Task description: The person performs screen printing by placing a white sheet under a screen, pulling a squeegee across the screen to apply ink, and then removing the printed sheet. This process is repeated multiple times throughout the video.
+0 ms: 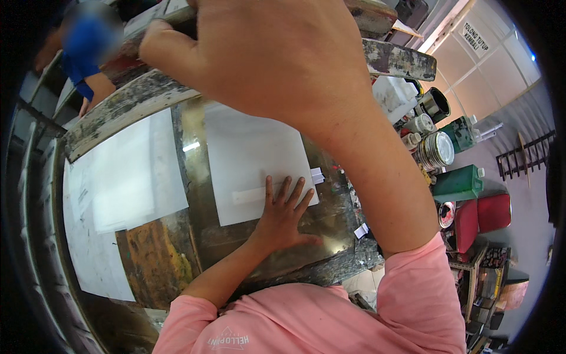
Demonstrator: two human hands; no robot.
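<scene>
My left hand (283, 218) lies with fingers spread on the near right part of a white sheet of paper (253, 159). The sheet rests on a dark, glossy, stained board (236, 251). Raised close to the camera, my right hand (265, 53) looks closed on a paint-stained wooden frame (401, 59) that stands above the board. Its thumb lies along the wood; the other fingers are mostly hidden. A small folded white piece (318, 176) sticks out at the sheet's right edge.
Loose white sheets (127, 183) overlap at the left. Paint cans (436, 148), a green jerrycan (460, 184) and a red chair (494, 212) stand to the right. At the far left is another person in a blue sleeve (84, 88). A metal rack (29, 165) runs along the left.
</scene>
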